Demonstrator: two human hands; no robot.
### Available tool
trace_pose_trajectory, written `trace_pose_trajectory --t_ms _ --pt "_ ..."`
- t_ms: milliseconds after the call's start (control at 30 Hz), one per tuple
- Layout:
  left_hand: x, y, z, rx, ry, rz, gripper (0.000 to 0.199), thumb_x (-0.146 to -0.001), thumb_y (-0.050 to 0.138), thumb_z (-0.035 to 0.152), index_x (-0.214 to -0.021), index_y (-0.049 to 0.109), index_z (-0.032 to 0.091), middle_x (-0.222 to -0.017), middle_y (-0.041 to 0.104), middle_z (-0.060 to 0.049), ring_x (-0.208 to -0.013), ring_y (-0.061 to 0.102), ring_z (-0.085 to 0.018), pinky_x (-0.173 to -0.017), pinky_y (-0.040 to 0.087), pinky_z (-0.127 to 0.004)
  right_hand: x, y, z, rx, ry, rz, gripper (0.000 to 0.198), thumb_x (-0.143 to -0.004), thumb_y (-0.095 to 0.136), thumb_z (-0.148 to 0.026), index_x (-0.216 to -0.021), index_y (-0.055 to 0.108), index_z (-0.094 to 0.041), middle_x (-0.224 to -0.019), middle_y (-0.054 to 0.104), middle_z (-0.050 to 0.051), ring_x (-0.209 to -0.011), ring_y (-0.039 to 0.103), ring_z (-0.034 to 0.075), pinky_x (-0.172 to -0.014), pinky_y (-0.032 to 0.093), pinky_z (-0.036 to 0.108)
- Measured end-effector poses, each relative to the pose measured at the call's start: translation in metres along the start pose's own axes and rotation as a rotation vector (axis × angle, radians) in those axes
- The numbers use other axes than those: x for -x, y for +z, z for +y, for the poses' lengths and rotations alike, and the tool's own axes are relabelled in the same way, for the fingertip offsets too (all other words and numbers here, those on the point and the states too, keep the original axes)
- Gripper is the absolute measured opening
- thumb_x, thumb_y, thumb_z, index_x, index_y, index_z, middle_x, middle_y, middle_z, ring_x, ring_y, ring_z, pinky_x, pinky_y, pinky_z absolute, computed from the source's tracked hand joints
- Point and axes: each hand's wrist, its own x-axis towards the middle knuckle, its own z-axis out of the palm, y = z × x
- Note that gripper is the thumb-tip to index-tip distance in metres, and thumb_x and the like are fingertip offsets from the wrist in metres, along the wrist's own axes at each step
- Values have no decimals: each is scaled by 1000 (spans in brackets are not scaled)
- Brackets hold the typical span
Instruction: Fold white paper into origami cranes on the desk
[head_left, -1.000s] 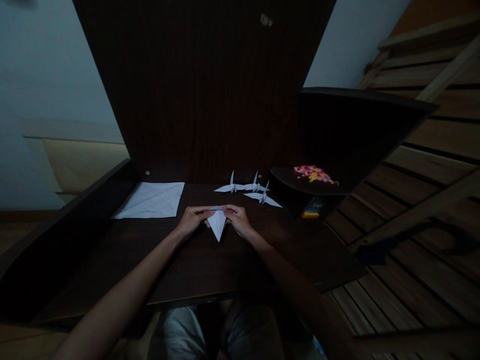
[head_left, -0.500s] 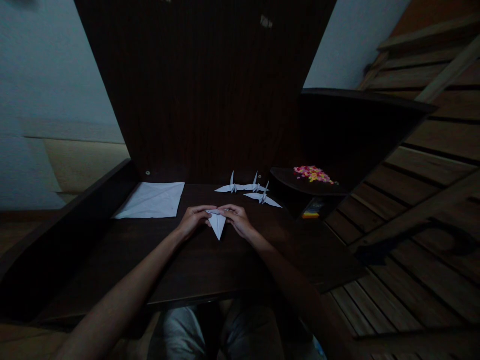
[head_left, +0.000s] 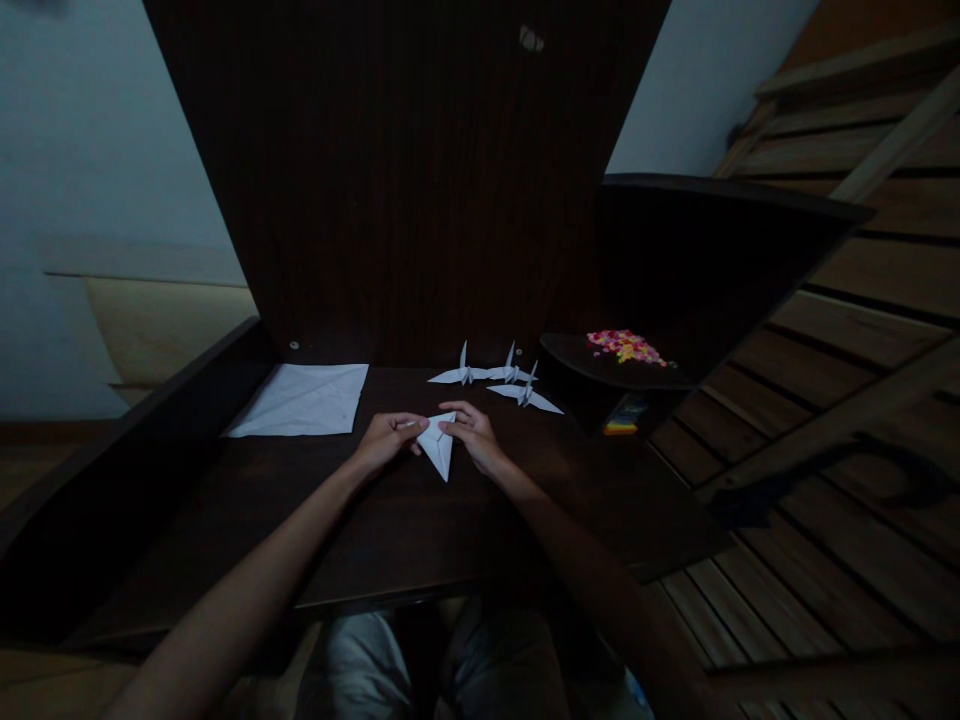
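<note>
A folded piece of white paper (head_left: 439, 447), roughly kite-shaped with its long point toward me, is held between my two hands above the dark desk. My left hand (head_left: 388, 440) pinches its left upper edge, thumb on top. On the other side, my right hand (head_left: 471, 436) grips the upper right corner, with the thumb pressed on the front face. Fingers behind the paper are partly hidden. Beyond my hands stand three white origami cranes (head_left: 526, 394), wings spread and necks pointing up.
A creased white paper sheet (head_left: 307, 400) lies at the desk's left. On a small corner shelf (head_left: 570, 352) at the right sits a pile of pink and yellow bits (head_left: 627, 346). Below it is a yellow-edged item (head_left: 621, 429). A raised side board (head_left: 150, 440) bounds the left.
The folded paper has turned slightly, its lower point swinging a little to the right. Both thumbs have shifted on its face, and the top corner now shows at the right hand.
</note>
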Motion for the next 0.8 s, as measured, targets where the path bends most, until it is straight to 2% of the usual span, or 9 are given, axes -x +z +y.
trace_pose_trajectory --t_ms 167,367,533,633,800 --pt "-2 -1 -3 -33 14 -20 35 -59 77 43 -72 71 11 -62 66 -4 -48 53 -12 -50 43 -25 1 2 -2 43 -23 60 25 -65 71 -35 -84 65 -19 -73 65 1 -66 57 14 -58 43 24" --pt "-2 -1 -3 -72 61 -38 31 -64 73 43 -68 72 12 -58 65 -4 -52 53 -13 -57 43 -26 2 2 -4 87 -133 40 24 -70 68 -35 -89 67 -20 -75 64 1 -68 54 14 -61 41 24" --pt "-3 -2 -4 -55 56 5 26 -63 74 38 -69 72 12 -57 65 -3 -53 54 -14 -59 43 -27 1 3 -1 45 -75 27 26 -74 63 -39 -92 66 -20 -68 60 -1 -58 49 11 -52 34 21" --pt "-4 -1 -5 -21 41 -9 27 -65 71 39 -68 72 12 -61 66 -4 -56 54 -14 -61 44 -28 1 3 -2 25 -69 27 28 -74 62 -40 -94 66 -21 -68 58 -1 -57 48 11 -50 32 20" --pt "-5 -1 -5 20 43 19 35 -69 68 37 -95 72 14 -75 69 -5 -65 58 -17 -65 46 -29 1 2 -2 13 -48 60 31 -72 62 -41 -95 65 -21 -70 59 0 -59 49 12 -50 32 20"
